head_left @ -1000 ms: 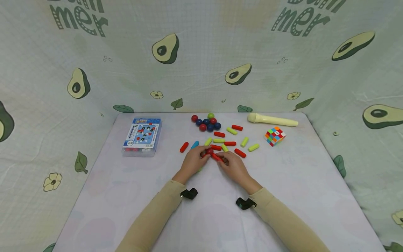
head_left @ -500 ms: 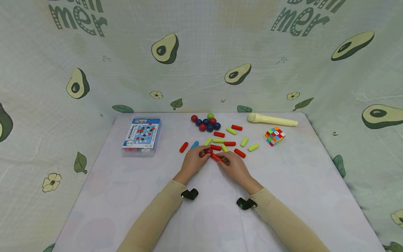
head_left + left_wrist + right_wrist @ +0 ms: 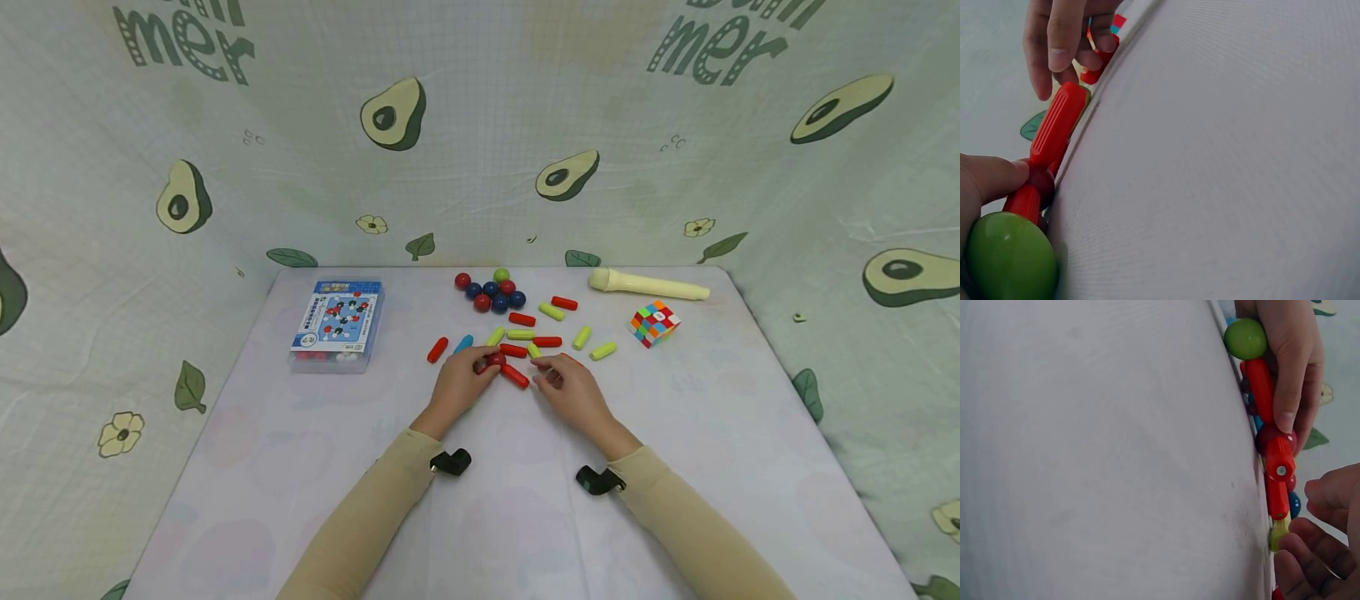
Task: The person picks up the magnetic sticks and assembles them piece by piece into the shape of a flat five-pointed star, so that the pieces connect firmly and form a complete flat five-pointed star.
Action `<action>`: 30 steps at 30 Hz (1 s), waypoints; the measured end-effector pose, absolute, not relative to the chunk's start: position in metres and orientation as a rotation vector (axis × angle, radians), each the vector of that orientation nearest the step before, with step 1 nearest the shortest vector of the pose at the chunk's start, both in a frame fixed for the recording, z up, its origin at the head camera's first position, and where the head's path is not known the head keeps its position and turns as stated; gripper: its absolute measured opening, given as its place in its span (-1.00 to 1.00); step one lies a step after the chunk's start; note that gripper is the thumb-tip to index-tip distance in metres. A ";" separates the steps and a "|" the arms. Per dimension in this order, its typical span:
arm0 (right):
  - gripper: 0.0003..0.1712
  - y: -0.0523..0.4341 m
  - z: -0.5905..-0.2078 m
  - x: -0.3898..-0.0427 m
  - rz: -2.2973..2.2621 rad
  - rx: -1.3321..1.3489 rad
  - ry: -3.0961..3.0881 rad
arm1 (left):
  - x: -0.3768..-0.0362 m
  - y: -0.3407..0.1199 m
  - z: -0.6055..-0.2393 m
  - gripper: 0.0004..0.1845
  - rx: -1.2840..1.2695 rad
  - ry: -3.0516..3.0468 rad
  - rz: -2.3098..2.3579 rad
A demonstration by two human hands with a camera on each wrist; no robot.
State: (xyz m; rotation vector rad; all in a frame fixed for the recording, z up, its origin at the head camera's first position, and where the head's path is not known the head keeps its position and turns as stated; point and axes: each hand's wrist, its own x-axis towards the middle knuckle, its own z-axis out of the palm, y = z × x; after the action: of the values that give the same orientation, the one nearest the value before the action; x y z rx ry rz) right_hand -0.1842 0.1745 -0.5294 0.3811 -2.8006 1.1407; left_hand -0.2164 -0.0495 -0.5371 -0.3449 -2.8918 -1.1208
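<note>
My left hand pinches a dark red ball, the thumb lying on it in both wrist views. From this ball a red rod sticks out toward my right hand. Another red rod runs from the ball to a green ball beside the left palm; the hand covers most of this part in the head view. My right hand hovers just right of the free rod end, fingers loosely bent and nothing between them. The right wrist view shows a gap between its fingers and the rod.
Several loose red and yellow-green rods lie around the hands, with a blue rod by the left one. Behind are blue, red and green balls. A boxed set lies left; a puzzle cube and cream microphone-shaped stick lie right.
My right hand has let go of the red rod and moved a little to the right. The left hand keeps its hold on the red ball and has barely moved.
</note>
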 end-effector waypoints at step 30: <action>-0.46 0.176 -0.505 -0.292 1.114 0.281 -2.972 | -0.218 -0.051 -0.540 -0.59 -0.331 -2.895 -1.195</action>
State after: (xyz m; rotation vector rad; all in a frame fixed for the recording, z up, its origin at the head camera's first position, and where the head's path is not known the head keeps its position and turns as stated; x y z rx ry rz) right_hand -0.2920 0.1758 -0.5055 0.2813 -2.9719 1.1144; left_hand -0.2180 -0.0510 -0.5401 -0.3308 -2.8951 -1.1947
